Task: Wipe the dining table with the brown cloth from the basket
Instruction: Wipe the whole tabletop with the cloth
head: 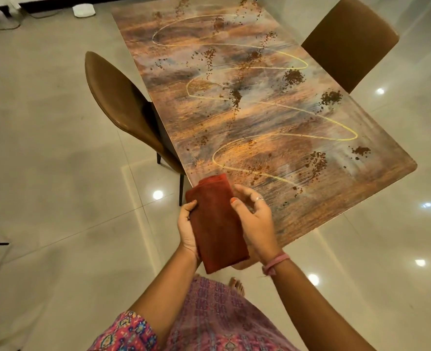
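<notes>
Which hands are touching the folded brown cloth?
Touching, both. The head view shows the left hand gripping the brown cloth's left edge and the right hand's thumb pressed on its right edge.

2 brown chairs (123,107) (348,41) on glossy tiled floor (57,173), white device (83,9) far off.

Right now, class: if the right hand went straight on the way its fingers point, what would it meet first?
The right hand points up-left, thumb already on the folded brown cloth. Straight on, it would probably meet the cloth first, then the dining table's near corner; depth is unclear.
</notes>
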{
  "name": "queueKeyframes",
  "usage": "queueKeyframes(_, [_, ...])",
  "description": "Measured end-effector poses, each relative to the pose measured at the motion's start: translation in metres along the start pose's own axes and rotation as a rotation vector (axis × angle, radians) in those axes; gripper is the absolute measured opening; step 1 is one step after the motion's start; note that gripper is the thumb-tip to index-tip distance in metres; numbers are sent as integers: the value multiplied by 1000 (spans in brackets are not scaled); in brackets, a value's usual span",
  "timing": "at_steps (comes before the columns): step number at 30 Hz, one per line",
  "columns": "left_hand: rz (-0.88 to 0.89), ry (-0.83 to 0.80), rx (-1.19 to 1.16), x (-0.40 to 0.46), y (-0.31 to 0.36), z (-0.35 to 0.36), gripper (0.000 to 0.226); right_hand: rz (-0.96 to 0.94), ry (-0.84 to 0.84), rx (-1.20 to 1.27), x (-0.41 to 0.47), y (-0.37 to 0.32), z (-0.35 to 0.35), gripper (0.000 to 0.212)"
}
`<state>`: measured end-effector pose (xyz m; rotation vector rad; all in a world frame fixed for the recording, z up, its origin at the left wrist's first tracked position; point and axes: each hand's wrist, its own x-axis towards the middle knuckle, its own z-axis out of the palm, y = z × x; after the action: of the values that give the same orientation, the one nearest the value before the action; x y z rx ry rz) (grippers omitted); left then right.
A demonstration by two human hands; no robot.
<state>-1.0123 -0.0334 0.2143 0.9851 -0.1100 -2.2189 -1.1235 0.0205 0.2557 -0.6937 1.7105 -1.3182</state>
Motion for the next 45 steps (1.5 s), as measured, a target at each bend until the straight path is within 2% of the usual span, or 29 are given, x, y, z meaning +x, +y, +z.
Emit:
queueKeyframes(3, [-26,-9,27,0,-4,-4,45,185,-62,143,12,6,-23,28])
queueKeyframes(7, [-68,-27,21,1,-13,-6,45,349,-189,405,18,21,-22,55])
queueKeyframes(9, [-94,-13,40,1,-20,-8,44,401,-224,445,20,29,-16,61])
queueKeyframes(11, [-128,-13,56,2,-24,-7,45,469,-270,452,17,36,-12,56])
queueKeyframes(14, [-142,8,234,4,-17,-1,45,539,-306,405,14,39,-20,46])
queueKeyframes(16, [-37,77,413,10,-11,-3,44,556,-347,324,17,37,-32,37])
queueKeyframes(18, [128,120,541,16,-3,-6,24,571,-352,262,20,30,-47,23])
queueKeyframes(20, [217,152,544,19,6,-9,11,529,-307,231,26,19,-63,19])
queueKeyframes(23, [286,284,519,29,16,-22,8,352,-165,136,43,0,-86,21])
queueKeyframes(25, [282,425,575,35,14,-31,6,182,-87,-176,57,-8,-95,22])
queueKeyframes(27, [202,484,615,37,4,-37,10,-33,-50,-687,72,-5,-95,26])
queueKeyframes(28, [125,477,587,38,-2,-40,12,-112,-72,-889,78,1,-90,36])
queueKeyframes(30, [-61,410,506,36,-14,-44,15,-142,-258,-1098,81,21,-69,62])
queueKeyframes(32, [-173,337,418,36,-24,-46,28,-131,-420,-1249,71,53,-44,68])
queueKeyframes(33, [-187,315,367,37,-27,-46,35,-149,-431,-1303,63,69,-34,68])
queueKeyframes(36, [-172,298,239,37,-31,-43,51,-238,-405,-1288,35,95,-18,63])
queueKeyframes(40, [-240,293,68,35,-29,-46,74,-351,-543,-1220,-14,118,-32,60])
queueKeyframes(45, [-271,246,56,33,-25,-45,77,-374,-593,-1149,-14,117,-57,61])
